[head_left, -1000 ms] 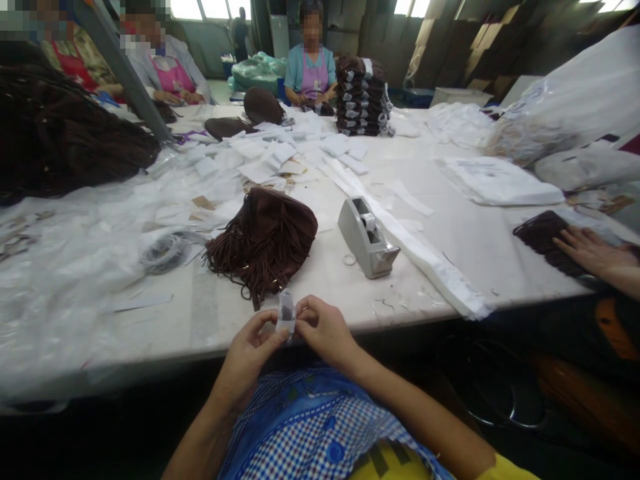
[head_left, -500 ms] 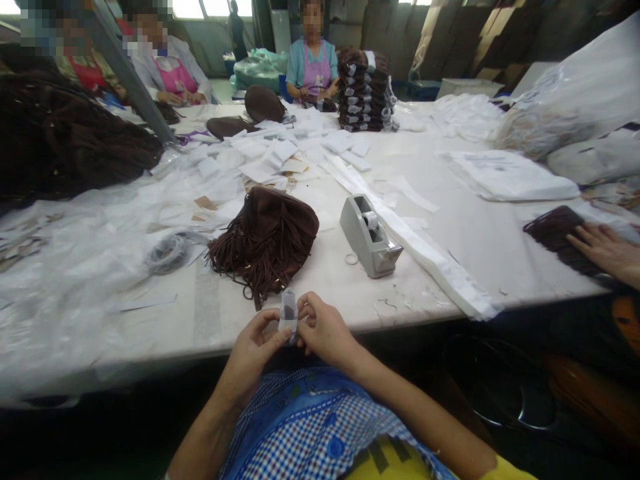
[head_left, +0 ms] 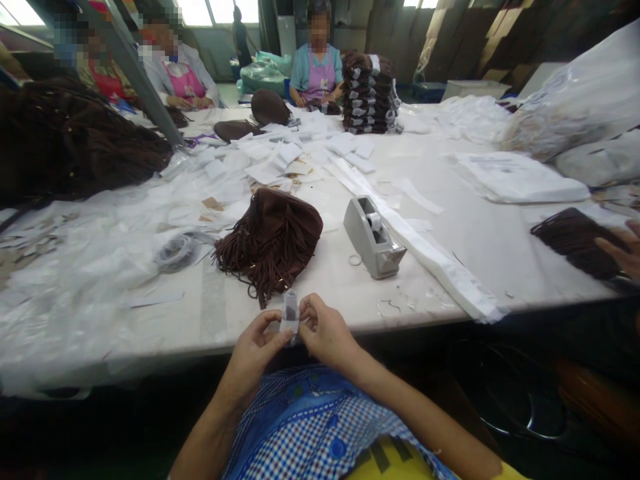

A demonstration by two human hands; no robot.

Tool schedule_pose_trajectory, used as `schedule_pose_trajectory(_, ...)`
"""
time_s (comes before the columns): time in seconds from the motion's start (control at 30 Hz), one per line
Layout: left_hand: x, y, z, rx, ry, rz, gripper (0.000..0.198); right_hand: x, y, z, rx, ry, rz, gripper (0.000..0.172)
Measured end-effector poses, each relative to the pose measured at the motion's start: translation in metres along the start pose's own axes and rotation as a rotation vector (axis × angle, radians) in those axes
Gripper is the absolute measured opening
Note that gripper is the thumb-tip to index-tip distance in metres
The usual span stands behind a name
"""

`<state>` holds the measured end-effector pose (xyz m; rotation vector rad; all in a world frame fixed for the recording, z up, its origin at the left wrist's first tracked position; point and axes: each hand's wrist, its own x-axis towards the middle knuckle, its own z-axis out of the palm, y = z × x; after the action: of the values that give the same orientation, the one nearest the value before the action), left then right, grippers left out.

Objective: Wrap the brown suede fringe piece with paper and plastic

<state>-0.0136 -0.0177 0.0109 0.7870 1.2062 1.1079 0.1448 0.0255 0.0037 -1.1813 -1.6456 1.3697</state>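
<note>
At the near edge of the desk (head_left: 475, 233) the left hand (head_left: 253, 350) and right hand (head_left: 325, 333) meet, wrists low over the lap. The fingers of both are pinched shut on a small clear packet (head_left: 289, 313) with something dark inside, held upright between them. The wrapping looks part done to me: the packet is not yet set down. Just beyond lies a brown fringed bag (head_left: 273, 240), untouched, a tape dispenser (head_left: 374, 238) to its right. Far off stands a stack of dark pieces (head_left: 369, 93).
</note>
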Motion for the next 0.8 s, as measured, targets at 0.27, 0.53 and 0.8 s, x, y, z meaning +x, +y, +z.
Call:
schedule_pose_trajectory(0.27, -0.006, 0.0, -0.002, 0.01, -0.071, 0.015, 0.031, -0.002, -0.002, 0.005, -0.012, 0.105, 0.023, 0.02)
schedule_pose_trajectory(0.53, -0.007, 0.0, -0.007, -0.016, -0.014, -0.025, 0.041, -0.007, -0.008, 0.0, 0.429, -0.099, 0.202, 0.03)
schedule_pose_trajectory(0.8, -0.01, 0.001, -0.01, 0.009, -0.003, 0.005, 0.038, -0.017, -0.012, 0.005, 0.775, -0.275, 0.335, 0.067)
